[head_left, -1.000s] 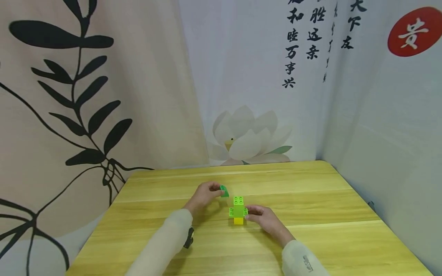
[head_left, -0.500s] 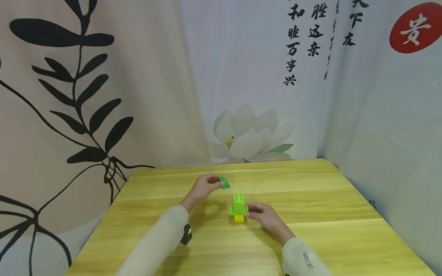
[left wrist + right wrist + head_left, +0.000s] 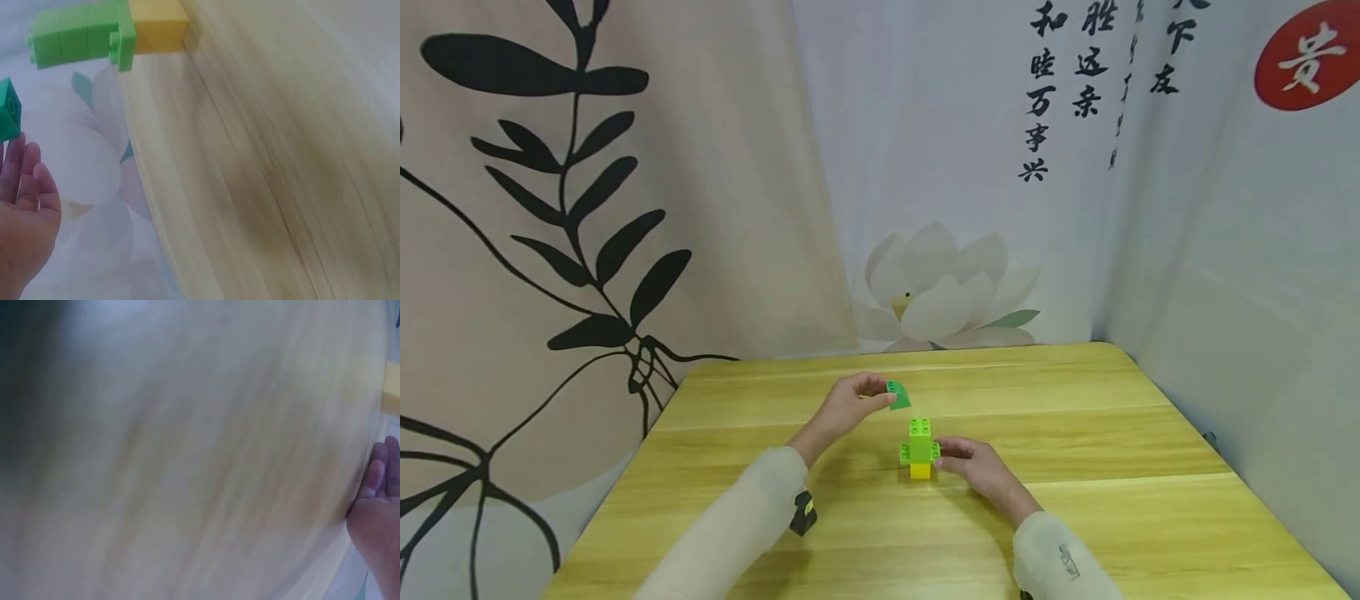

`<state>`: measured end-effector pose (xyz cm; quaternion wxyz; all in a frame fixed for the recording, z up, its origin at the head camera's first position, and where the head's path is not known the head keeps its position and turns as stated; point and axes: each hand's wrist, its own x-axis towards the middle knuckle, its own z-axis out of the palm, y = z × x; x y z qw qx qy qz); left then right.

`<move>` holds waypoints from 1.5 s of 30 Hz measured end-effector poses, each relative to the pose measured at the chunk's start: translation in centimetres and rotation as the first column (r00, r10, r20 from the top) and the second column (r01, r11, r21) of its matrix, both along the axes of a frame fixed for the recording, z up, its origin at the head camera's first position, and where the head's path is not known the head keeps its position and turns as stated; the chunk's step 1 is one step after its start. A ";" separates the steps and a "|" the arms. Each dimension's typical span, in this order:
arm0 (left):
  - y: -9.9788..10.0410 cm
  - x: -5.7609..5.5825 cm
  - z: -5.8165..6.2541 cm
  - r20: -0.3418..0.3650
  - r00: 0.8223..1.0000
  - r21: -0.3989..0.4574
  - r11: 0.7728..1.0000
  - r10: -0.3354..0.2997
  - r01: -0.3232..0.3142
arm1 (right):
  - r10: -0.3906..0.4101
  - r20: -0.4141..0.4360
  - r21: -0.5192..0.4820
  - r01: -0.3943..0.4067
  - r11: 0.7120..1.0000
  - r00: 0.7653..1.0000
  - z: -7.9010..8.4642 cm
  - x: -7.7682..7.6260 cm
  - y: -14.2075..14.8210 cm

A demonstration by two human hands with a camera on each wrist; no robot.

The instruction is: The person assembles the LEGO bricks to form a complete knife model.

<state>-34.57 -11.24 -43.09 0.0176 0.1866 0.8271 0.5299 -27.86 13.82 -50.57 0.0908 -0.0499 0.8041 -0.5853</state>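
Note:
My left hand (image 3: 846, 407) pinches a dark green toy brick with a curved side (image 3: 898, 395) between thumb and fingers. It holds the brick in the air above and behind an upright stack of lime green bricks (image 3: 920, 442). A wider lime crosspiece juts out on both sides of that stack, and a yellow brick (image 3: 920, 472) forms its base on the table. My right hand (image 3: 981, 471) grips the right end of the crosspiece with thumb and fingertips. The left wrist view shows the green brick (image 3: 9, 111) apart from the stack's top.
The wooden table (image 3: 1075, 417) carries the stack near its middle. Printed curtains (image 3: 737, 208) hang behind the table and along its right side. A dark wristband (image 3: 803, 512) sits below the left sleeve.
My left hand has lifted the dark green brick away from the table, then carried it slightly right. The right hand stays at the stack, and the head view has tilted a little.

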 end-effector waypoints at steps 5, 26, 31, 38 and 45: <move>0.5 0.6 0.3 -0.006 1.000 0.004 1.000 -0.018 0.018 | -0.004 0.004 -0.005 0.004 1.000 1.000 0.2 0.2 0.0; 1.8 2.4 0.4 0.001 0.993 0.035 0.992 -0.118 0.118 | -0.017 0.020 0.016 0.017 1.000 1.000 0.0 -0.1 0.0; 2.0 2.5 0.1 0.019 0.994 0.019 0.994 -0.106 0.106 | -0.022 0.013 0.026 0.022 0.999 1.000 0.0 -0.1 -0.1; 2.2 2.5 -0.3 0.028 0.994 0.002 0.994 -0.110 0.110 | -0.018 0.019 0.008 0.018 1.000 1.000 0.2 0.1 -0.1; 2.2 2.4 -0.6 0.033 0.992 -0.020 0.993 -0.118 0.119 | -0.014 0.010 0.010 0.014 1.000 1.000 0.2 0.0 -0.1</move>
